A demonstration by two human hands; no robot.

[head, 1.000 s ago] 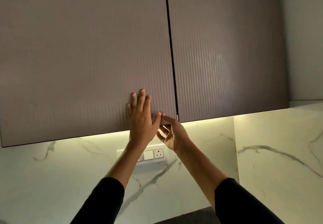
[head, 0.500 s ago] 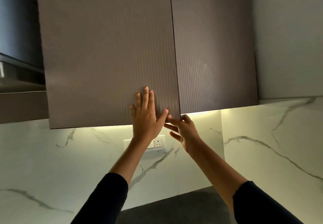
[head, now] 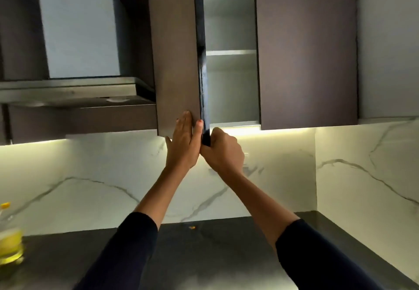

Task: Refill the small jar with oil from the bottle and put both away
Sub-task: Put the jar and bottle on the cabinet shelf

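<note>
The left cabinet door stands swung partly open, its dark edge facing me. My left hand lies flat on the door's outer face near the bottom corner, thumb beside the edge. My right hand is curled around the door's lower edge from the inner side. Behind the gap, grey cabinet shelves show nothing on them. An oil bottle with a yellow cap and yellow oil stands on the dark countertop at the far left, partly cut off by the frame. I do not see the small jar.
The right cabinet door is shut. A steel range hood hangs to the left of the open door. A white marble backsplash runs behind the counter and turns along the right wall.
The left door has swung open from shut, showing the shelves. My right hand moved from under the door's corner to a grip on its edge. The view has dropped, showing counter and bottle.
</note>
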